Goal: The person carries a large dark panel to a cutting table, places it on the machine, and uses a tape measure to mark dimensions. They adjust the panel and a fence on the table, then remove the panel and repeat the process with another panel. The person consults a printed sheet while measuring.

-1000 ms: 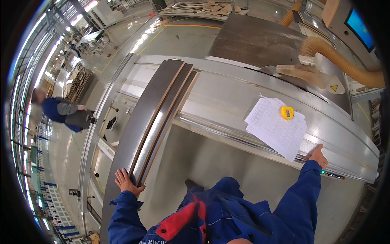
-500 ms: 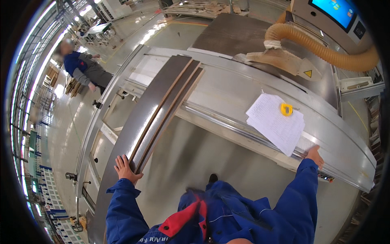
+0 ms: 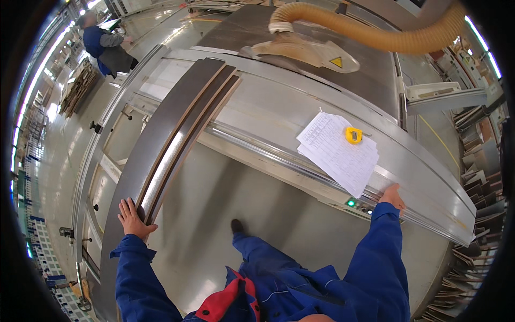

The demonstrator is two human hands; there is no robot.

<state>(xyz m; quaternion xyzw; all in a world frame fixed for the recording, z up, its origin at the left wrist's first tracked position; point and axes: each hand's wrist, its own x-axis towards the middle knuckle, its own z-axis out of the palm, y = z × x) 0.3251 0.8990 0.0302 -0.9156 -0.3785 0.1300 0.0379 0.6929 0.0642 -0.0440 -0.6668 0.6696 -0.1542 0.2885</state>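
My left hand (image 3: 134,219) lies with fingers spread on a stack of several long dark-grey boards (image 3: 166,107) with brown edges, which crosses the aluminium sliding table (image 3: 268,118) at its left. My right hand (image 3: 392,198) grips the table's near edge, fingers curled and partly hidden. Just beyond it lie white printed sheets (image 3: 332,155) with a yellow tape measure (image 3: 353,135) on top. Below the rail, beside my right hand, is a button panel (image 3: 351,203) with a green light.
Behind the table are a saw guard (image 3: 300,51), a tan hose (image 3: 375,37) and a dark plate (image 3: 225,32). A co-worker (image 3: 99,45) stands beyond the left-hand frame (image 3: 102,150). Scrap boards (image 3: 78,88) lie at left, upright panels (image 3: 483,204) at right.
My view has swung, shifting the scene upward and leftward; the screen has mostly left view. The co-worker has moved farther back. My leg now reaches forward. Both hands keep their places on boards and table.
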